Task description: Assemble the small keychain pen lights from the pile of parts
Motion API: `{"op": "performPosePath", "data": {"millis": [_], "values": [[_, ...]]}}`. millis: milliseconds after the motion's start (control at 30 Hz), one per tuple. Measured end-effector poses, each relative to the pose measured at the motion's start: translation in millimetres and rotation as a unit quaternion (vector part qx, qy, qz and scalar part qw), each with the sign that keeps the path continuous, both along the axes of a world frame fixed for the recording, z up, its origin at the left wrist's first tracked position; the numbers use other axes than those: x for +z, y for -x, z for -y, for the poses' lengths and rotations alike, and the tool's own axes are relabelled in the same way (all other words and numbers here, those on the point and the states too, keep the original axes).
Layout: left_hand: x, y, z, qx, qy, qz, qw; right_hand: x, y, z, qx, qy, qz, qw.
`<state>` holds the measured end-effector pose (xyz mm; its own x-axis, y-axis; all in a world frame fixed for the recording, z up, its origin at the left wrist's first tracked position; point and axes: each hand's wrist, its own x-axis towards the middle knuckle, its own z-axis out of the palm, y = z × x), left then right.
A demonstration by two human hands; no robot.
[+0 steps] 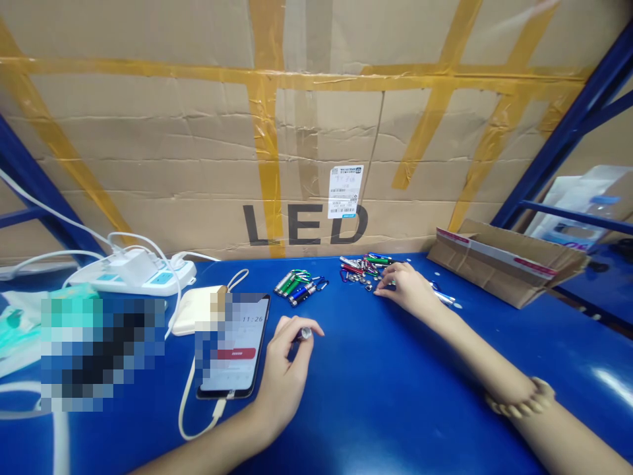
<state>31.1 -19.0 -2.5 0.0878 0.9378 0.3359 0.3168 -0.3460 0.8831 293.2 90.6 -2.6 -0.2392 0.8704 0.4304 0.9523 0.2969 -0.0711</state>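
Observation:
My left hand [289, 363] is closed around a small flashlight [303, 334], its silver end facing up between thumb and fingers. Most of the barrel is hidden in the palm. Further back, my right hand [408, 288] reaches down to the table, its thumb and fingertips nearly together beside small round silver pieces [368, 287]. Whatever may be between those fingertips is too small to name. Behind them lies a pile of small coloured flashlights [352, 268], partly covered by this hand. A row of green, blue and black flashlights with carabiner clips [297, 288] lies left of the pile.
A phone [235, 369] with a cable lies left of my left hand, near a cream power bank [190, 315]. A white power strip [173, 276] stands behind them. An open cardboard tray [504, 267] sits at back right. A large taped carton [208, 158] walls off the back.

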Motion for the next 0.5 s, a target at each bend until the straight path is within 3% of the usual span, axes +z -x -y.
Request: {"op": "performPosePath", "data": {"millis": [100,200,300,500], "values": [[0.0,0,1,-0.011,-0.004,0.004,1.000,16.4,25,20,0.051,-0.046,-0.034,0.997],[0.2,-1,2,-0.026,0.001,-0.005,1.000,28.0,59,51,0.223,-0.152,-0.143,0.952],[0.5,-2,2,-0.035,-0.008,-0.019,0.999,29.1,85,78,0.324,-0.172,-0.180,0.913],[-0.3,-4,0,-0.044,-0.001,-0.076,0.996,24.4,98,93,0.341,-0.174,-0.224,0.896]]}}
